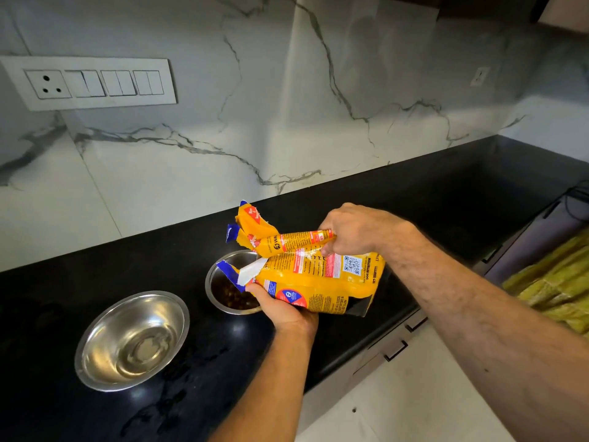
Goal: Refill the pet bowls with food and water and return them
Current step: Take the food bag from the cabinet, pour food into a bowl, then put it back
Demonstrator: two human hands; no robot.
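A yellow dog-food bag [318, 275] lies tilted on its side over a small steel bowl [220, 283], its torn blue-edged mouth pointing left above the bowl. Brown kibble lies in that bowl. My left hand [280, 307] grips the bag from below near its mouth. My right hand [353, 229] pinches the twisted upper part of the bag from above. A larger steel bowl [132, 341] stands to the left on the black counter [446, 199]; it looks to hold clear water.
A marble backsplash rises behind the counter, with a switch panel [87, 82] at the upper left. White drawer fronts [395, 355] run below the counter edge. An open drawer with yellow-green packets [554, 282] is at the right.
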